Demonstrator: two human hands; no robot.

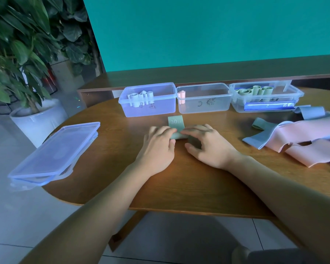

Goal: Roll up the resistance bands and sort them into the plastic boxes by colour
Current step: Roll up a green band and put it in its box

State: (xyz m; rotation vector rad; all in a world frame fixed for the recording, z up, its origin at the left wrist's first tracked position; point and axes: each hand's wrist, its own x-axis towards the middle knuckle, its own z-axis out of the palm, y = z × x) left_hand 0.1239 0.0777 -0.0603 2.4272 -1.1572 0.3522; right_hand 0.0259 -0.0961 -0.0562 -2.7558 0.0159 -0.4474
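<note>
green band (pixel 175 125) mid-table, near the boxes, half rolled; left hand (pixel 159 144) and right hand (pixel 208 143) pinch the roll. next: finish rolling, then the far-right green box (pixel 265 103).

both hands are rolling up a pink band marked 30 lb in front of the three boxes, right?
Not quite: the band is green, not pink, as the head view shows. Both the left hand and the right hand are rolling it, it is marked 30 LB, and it lies in front of the three boxes.
</note>
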